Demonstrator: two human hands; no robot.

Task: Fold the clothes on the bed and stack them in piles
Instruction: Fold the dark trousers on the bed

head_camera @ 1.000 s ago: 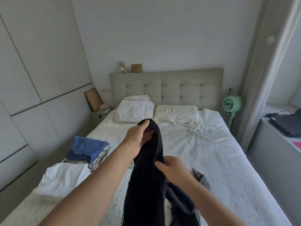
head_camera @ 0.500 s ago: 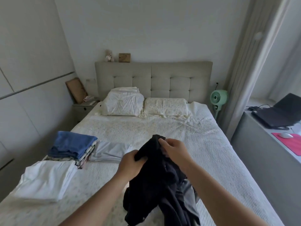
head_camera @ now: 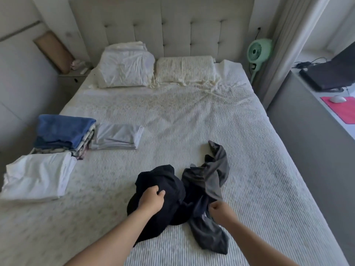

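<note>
Your left hand grips the black garment, crumpled on the bed. Your right hand is fisted beside the grey garment; whether it grips cloth, I cannot tell.

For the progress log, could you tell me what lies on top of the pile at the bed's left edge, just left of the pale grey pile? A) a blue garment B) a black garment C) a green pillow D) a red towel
A: a folded blue garment tops that pile.
</note>
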